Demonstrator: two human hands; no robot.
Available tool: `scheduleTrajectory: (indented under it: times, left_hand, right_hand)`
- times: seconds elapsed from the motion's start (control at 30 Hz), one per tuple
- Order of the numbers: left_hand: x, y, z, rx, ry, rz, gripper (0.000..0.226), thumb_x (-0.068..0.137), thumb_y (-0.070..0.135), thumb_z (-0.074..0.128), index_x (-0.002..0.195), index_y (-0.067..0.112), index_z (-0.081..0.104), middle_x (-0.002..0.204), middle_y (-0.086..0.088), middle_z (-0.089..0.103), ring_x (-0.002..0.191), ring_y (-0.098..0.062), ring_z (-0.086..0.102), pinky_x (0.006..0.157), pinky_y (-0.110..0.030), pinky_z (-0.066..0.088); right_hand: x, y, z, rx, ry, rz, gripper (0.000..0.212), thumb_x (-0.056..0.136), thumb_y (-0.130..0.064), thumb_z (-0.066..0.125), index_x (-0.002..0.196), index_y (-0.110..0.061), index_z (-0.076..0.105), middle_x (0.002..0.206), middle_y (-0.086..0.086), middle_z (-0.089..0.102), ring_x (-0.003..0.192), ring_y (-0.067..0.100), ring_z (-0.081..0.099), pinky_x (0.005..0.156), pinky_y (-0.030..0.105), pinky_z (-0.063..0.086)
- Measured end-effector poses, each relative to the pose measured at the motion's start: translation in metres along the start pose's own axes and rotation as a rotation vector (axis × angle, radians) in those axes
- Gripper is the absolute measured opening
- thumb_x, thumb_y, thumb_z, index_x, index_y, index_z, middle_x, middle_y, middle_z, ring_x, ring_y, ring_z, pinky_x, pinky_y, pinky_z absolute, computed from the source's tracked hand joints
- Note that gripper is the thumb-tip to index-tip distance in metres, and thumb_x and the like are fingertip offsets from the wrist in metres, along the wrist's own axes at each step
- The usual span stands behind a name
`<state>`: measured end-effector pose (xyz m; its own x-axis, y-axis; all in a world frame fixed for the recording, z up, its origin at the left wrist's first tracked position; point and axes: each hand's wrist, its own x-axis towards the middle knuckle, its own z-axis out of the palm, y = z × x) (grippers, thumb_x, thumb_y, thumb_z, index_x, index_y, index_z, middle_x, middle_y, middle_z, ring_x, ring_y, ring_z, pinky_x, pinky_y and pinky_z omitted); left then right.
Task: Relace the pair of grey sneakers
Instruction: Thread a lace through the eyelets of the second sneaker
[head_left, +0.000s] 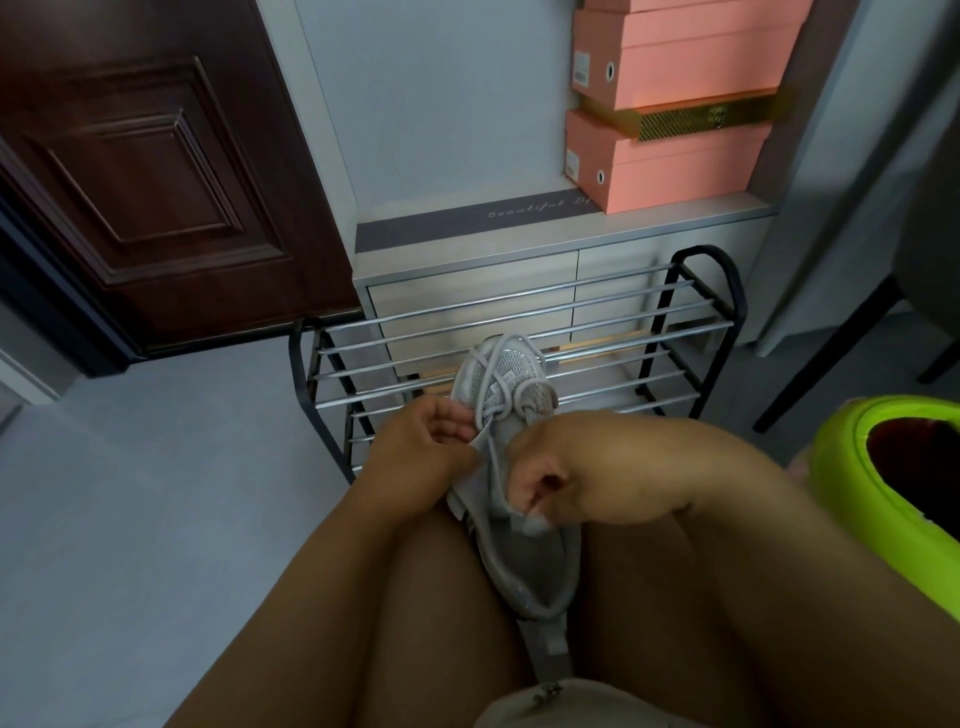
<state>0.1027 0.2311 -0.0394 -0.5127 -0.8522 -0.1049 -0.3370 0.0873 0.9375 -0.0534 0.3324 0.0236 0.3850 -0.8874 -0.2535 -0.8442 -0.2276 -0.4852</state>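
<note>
- One grey sneaker (511, 467) is sitting between the person's knees, toe pointing away toward the metal shoe rack (519, 332), heel end down near the lap.
- The lace (491, 384) already looks threaded through the lower eyelets near the toe, with crossings showing, and loose loops are piled over the front of the shoe. So I'd say this shoe is partway laced, with the upper eyelets near the tongue still to go.
- Left hand (431, 447) has its fingers curled at the side of the shoe's upper and seems to be pinching the fabric edge or the lace there, hard to tell which.
- Right hand (550, 478) is curled into a loose fist right at the tongue, fingers tucked in; looks like it's got a lace end or the tongue, but I can't tell for sure.
- No second sneaker anywhere in view, so can't say if that one's done. My guess is a fair bit of the job is left.
</note>
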Motion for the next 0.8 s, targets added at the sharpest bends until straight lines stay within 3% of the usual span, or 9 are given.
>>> scheduleTrajectory:
  times: [0.17, 0.27, 0.33, 0.43, 0.5, 0.57, 0.67, 0.73, 0.8]
  left_hand:
    - [0.0, 0.003, -0.003, -0.063, -0.06, -0.01, 0.036, 0.071, -0.02, 0.058, 0.102, -0.001, 0.06, 0.095, -0.018, 0.065, 0.079, -0.021, 0.061, 0.069, -0.026, 0.054]
    - [-0.002, 0.007, -0.006, -0.072, -0.138, 0.065, 0.041, 0.074, -0.019, 0.062, 0.103, 0.009, 0.056, 0.089, -0.01, 0.061, 0.076, -0.016, 0.058, 0.067, -0.02, 0.052]
    - [-0.007, 0.01, -0.008, 0.006, -0.172, 0.216, 0.043, 0.076, -0.011, 0.068, 0.11, 0.012, 0.056, 0.093, -0.011, 0.059, 0.081, -0.02, 0.057, 0.074, -0.025, 0.051]
    - [-0.016, 0.012, -0.007, 0.09, -0.16, 0.377, 0.034, 0.076, 0.001, 0.069, 0.109, 0.002, 0.06, 0.092, -0.01, 0.057, 0.079, -0.011, 0.057, 0.074, -0.021, 0.049]
    - [-0.018, 0.01, -0.005, 0.078, -0.124, 0.405, 0.028, 0.076, -0.006, 0.067, 0.102, -0.014, 0.059, 0.086, -0.011, 0.057, 0.075, -0.01, 0.056, 0.069, -0.019, 0.047]
    - [-0.02, 0.01, -0.006, 0.146, -0.06, 0.473, 0.017, 0.079, -0.013, 0.061, 0.097, -0.013, 0.063, 0.091, -0.02, 0.058, 0.083, -0.019, 0.056, 0.075, -0.026, 0.047]
    - [-0.021, 0.014, -0.009, 0.074, -0.044, 0.557, 0.014, 0.083, -0.005, 0.058, 0.09, 0.001, 0.069, 0.083, -0.005, 0.063, 0.08, -0.004, 0.06, 0.074, -0.015, 0.049]
    - [-0.023, 0.018, -0.011, -0.031, -0.055, 0.54, 0.008, 0.082, 0.013, 0.064, 0.085, 0.009, 0.07, 0.079, 0.005, 0.068, 0.078, -0.003, 0.064, 0.072, -0.013, 0.05]
    - [-0.024, 0.022, -0.012, -0.128, -0.069, 0.517, 0.01, 0.083, 0.019, 0.063, 0.084, 0.011, 0.069, 0.078, 0.005, 0.07, 0.074, -0.005, 0.066, 0.069, -0.016, 0.051]
  right_hand:
    - [-0.014, -0.033, -0.009, 0.26, -0.134, -0.288, 0.018, 0.084, -0.013, 0.067, 0.1, -0.007, 0.069, 0.095, 0.0, 0.062, 0.084, 0.004, 0.057, 0.073, 0.009, 0.04]
    - [-0.015, -0.043, -0.008, 0.384, -0.127, -0.404, 0.01, 0.083, -0.003, 0.066, 0.093, 0.0, 0.066, 0.095, 0.011, 0.063, 0.084, 0.008, 0.059, 0.075, 0.009, 0.041]
    - [-0.013, -0.046, -0.005, 0.519, -0.108, -0.379, 0.009, 0.084, -0.001, 0.064, 0.088, -0.008, 0.065, 0.096, 0.01, 0.063, 0.081, -0.001, 0.057, 0.072, 0.005, 0.041]
    - [-0.006, -0.045, 0.002, 0.638, 0.028, -0.358, 0.024, 0.085, -0.004, 0.061, 0.08, -0.028, 0.058, 0.084, -0.016, 0.06, 0.085, -0.008, 0.054, 0.081, 0.01, 0.039]
    - [-0.002, -0.04, 0.004, 0.73, 0.091, -0.339, 0.015, 0.088, -0.007, 0.055, 0.083, -0.02, 0.061, 0.08, -0.018, 0.062, 0.084, -0.005, 0.057, 0.081, 0.012, 0.041]
    - [0.004, -0.023, 0.006, 0.824, 0.164, -0.25, 0.016, 0.094, -0.011, 0.048, 0.088, -0.014, 0.063, 0.079, -0.014, 0.066, 0.079, -0.002, 0.06, 0.075, 0.013, 0.046]
    - [0.017, 0.007, 0.013, 0.709, 0.432, 0.011, 0.009, 0.09, -0.008, 0.057, 0.093, -0.016, 0.061, 0.075, -0.009, 0.061, 0.069, 0.004, 0.058, 0.071, 0.026, 0.049]
    - [0.027, 0.013, 0.023, 0.535, 0.499, 0.086, 0.017, 0.085, -0.007, 0.064, 0.092, -0.023, 0.061, 0.07, -0.011, 0.057, 0.062, -0.001, 0.054, 0.064, 0.022, 0.046]
    - [0.035, 0.01, 0.033, 0.409, 0.521, 0.091, 0.025, 0.084, -0.014, 0.067, 0.074, -0.036, 0.06, 0.06, -0.014, 0.054, 0.055, -0.002, 0.05, 0.057, 0.017, 0.041]
